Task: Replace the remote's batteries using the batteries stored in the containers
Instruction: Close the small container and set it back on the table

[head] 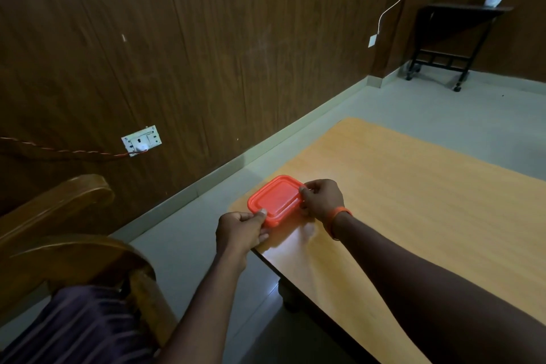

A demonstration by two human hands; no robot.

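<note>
Box (276, 199): orange-red, flat, rounded corners, lid on. It sits just below mid-view, at 6 o'clock, over the bench (413, 201) corner nearest the wall. Cannot tell whether its base rests on the wood or is lifted a little. Contents hidden by the lid.

Left grip (240, 230): a bare hand at the box's 7 o'clock corner. The thumb lies on top of the lid rim and the fingers curl beneath the box. Holding the box.

Right grip (322, 201): a bare hand at the box's 3 o'clock edge. The thumb is on top at the rim and the fingers wrap the side. Also holding the box. An orange band (339, 213) circles that wrist. Both forearms reach in from 5 to 6 o'clock.

Bench: pale wood top, glossy, running from the box out to 3 and 4 o'clock, with a dark leg under the near edge.

Surroundings: a wooden chair (59, 216) at 8 o'clock, striped cloth at its foot. A white socket (141, 140) at 9 o'clock on the dark panelled wall, with a red cord (59, 152) running off from it to the left edge. A white cable (396, 3) hangs at 1 o'clock. A dark trolley (452, 38) on castors stands at 2 o'clock, well apart from the bench, on the grey floor.
</note>
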